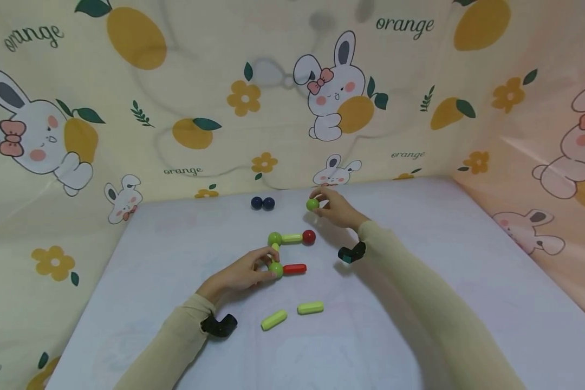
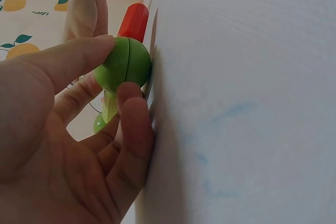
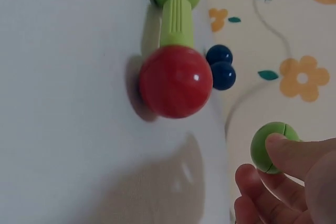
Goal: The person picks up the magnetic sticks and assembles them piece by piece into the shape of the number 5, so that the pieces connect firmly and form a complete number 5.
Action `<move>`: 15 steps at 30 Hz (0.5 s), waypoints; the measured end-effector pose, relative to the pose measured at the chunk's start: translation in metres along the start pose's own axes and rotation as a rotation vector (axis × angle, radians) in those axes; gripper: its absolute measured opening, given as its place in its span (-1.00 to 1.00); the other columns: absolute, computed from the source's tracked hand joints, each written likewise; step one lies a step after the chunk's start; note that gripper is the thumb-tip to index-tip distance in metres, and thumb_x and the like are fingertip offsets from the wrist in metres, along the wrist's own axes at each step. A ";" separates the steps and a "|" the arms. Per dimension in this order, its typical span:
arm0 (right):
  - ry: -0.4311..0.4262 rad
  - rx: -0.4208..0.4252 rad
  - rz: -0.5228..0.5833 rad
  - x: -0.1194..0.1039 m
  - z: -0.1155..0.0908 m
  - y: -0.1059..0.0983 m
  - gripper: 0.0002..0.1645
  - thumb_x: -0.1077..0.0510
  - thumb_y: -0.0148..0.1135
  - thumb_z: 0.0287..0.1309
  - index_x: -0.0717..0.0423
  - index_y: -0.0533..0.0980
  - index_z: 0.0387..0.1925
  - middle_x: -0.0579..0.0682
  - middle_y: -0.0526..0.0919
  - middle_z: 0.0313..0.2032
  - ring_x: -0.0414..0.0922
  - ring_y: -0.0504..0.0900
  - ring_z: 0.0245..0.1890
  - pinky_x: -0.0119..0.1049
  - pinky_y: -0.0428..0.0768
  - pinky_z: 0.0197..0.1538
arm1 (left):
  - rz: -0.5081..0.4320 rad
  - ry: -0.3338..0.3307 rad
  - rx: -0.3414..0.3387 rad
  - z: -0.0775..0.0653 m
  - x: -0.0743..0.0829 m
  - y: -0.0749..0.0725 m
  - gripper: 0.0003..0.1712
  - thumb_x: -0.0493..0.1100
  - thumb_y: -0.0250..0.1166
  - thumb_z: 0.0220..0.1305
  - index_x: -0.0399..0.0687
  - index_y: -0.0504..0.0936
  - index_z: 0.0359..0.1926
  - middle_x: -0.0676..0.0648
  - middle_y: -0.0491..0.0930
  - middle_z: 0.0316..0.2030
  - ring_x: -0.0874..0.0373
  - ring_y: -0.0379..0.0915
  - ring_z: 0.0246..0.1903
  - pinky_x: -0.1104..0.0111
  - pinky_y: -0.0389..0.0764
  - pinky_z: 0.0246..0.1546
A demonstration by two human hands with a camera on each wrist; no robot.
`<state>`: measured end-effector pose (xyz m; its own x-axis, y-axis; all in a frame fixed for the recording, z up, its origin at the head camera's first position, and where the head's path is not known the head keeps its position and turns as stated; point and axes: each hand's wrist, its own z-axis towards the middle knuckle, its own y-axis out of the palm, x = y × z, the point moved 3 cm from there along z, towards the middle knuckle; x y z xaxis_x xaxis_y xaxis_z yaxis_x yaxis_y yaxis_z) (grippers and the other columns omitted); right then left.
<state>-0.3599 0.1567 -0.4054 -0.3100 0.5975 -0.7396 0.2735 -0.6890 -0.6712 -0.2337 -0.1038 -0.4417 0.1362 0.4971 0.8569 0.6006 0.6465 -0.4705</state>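
My left hand (image 1: 246,269) pinches a green ball (image 2: 125,66) at the near corner of a joined ball-and-rod shape. From that ball a red rod (image 1: 294,268) points right, and a short yellow-green rod runs back to a second green ball (image 1: 274,239). Another yellow-green rod (image 3: 177,22) links the second ball to a red ball (image 3: 176,81) on its right. Toward the back of the table, my right hand (image 1: 338,208) holds a loose green ball (image 3: 273,147) between thumb and fingers, with the red ball to its front left.
Two dark blue balls (image 1: 262,203) sit side by side near the table's back edge. In front of the joined shape lie two loose yellow-green rods, one tilted (image 1: 274,320) and one nearly level (image 1: 310,308). A printed cloth (image 1: 283,108) rises behind the white table (image 1: 175,233).
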 end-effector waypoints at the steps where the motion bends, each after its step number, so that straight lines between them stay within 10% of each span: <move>1: -0.002 -0.002 0.006 0.000 -0.002 0.000 -0.54 0.31 0.24 0.34 0.14 0.39 0.22 0.25 0.52 0.24 0.13 0.69 -0.05 -0.15 0.65 0.05 | 0.000 0.000 -0.001 0.000 0.000 0.000 -0.70 -0.19 0.27 0.42 -0.02 0.46 0.11 -0.18 0.49 0.00 0.14 0.35 -0.54 0.40 0.46 -0.47; 15: -0.034 0.003 0.101 -0.005 -0.026 0.005 -0.56 0.32 0.24 0.33 0.16 0.40 0.20 0.31 0.54 0.21 0.18 0.73 -0.19 -0.28 0.60 -0.11 | -0.004 0.013 -0.005 0.001 -0.001 0.000 -0.71 -0.19 0.27 0.42 0.00 0.45 0.10 -0.17 0.48 -0.02 0.16 0.33 -0.55 0.41 0.45 -0.48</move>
<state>-0.3335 0.1610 -0.4061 -0.3118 0.5104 -0.8014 0.3025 -0.7463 -0.5929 -0.2346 -0.1041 -0.4430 0.1438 0.4866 0.8617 0.6050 0.6459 -0.4657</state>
